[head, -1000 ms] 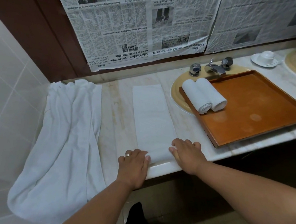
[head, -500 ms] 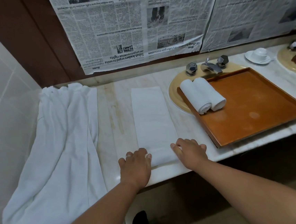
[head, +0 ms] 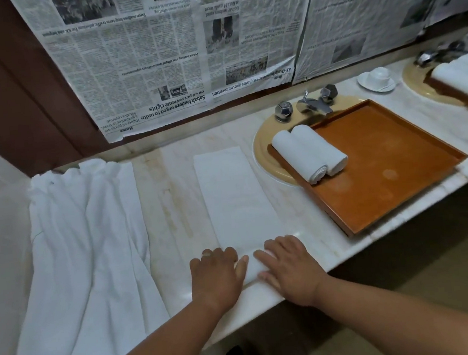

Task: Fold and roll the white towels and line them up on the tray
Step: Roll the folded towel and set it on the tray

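Observation:
A white towel folded into a long strip [head: 234,197] lies on the marble counter [head: 168,189], running away from me. My left hand [head: 216,277] and my right hand [head: 291,270] sit side by side on its near end at the counter's front edge. Their fingers curl over that end, and a short raised fold of towel shows between the thumbs. An orange-brown tray [head: 392,167] rests over the sink on the right. Two rolled white towels [head: 309,153] lie side by side at the tray's far left corner.
A large loose white towel [head: 88,248] is draped over the counter's left end and hangs down. A beige sink [head: 261,151] with a chrome tap [head: 313,104] lies under the tray. A white cup on a saucer [head: 377,77] stands farther right. Newspaper covers the wall.
Both hands have come closer together on the strip's near end, and that end has lifted into a small fold. My view has shifted a little to the left.

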